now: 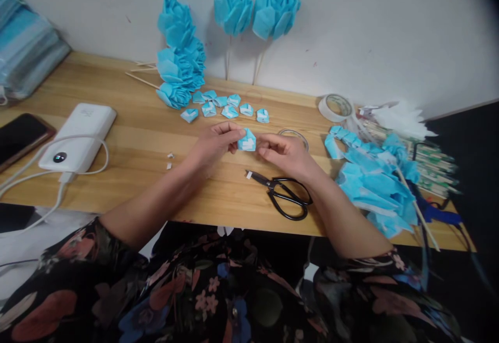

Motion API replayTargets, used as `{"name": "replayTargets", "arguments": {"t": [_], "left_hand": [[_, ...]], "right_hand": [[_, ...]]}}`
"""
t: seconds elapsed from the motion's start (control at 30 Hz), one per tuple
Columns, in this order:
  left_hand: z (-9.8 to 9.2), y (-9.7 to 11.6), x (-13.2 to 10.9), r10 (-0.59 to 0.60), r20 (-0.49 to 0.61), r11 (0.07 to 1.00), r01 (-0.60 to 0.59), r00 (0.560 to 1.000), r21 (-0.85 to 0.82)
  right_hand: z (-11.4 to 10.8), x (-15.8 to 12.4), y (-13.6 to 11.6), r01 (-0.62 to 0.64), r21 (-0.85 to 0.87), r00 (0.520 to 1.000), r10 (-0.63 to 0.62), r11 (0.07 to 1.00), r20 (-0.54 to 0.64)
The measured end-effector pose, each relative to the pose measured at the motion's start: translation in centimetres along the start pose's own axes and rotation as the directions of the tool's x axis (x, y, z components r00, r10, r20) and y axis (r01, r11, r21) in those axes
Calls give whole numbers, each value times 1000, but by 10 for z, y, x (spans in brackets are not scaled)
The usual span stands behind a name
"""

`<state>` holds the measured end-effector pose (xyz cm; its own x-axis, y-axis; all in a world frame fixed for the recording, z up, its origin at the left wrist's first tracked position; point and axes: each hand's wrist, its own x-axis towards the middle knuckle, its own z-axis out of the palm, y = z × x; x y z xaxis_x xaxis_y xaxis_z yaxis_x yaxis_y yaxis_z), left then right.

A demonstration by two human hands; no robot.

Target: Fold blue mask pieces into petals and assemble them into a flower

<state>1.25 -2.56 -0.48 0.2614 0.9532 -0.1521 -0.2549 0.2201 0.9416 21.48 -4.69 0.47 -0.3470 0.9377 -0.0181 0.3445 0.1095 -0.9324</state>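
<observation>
My left hand (216, 143) and my right hand (284, 153) meet above the wooden table (136, 135), both pinching a small folded blue paper piece (247, 140) between their fingertips. Several similar folded blue pieces (228, 106) lie in a loose row just beyond my hands. Black scissors (286, 195) rest on the table under my right wrist, blades pointing left.
Blue paper flowers (181, 57) on sticks lean at the wall, two more (255, 10) stand upright. A heap of blue paper (374, 182) and sticks lies at right, with a tape roll (335, 106). A white power bank (80, 135) with cable and a phone (19, 137) lie at left.
</observation>
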Motion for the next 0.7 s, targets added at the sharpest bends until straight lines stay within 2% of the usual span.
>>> {"name": "replayTargets", "arguments": {"t": [0.23, 0.47, 0.7], "left_hand": [[-1, -1, 0, -23, 29, 988, 27, 999, -155], [-1, -6, -2, -50, 59, 986, 59, 997, -156], [2, -7, -4, -73, 56, 982, 82, 996, -170]], "right_hand": [[1, 2, 7, -6, 238, 1000, 3, 971, 15], [13, 1, 4, -8, 281, 1000, 6, 960, 8], [15, 3, 7, 4, 297, 1000, 1, 955, -15]]}}
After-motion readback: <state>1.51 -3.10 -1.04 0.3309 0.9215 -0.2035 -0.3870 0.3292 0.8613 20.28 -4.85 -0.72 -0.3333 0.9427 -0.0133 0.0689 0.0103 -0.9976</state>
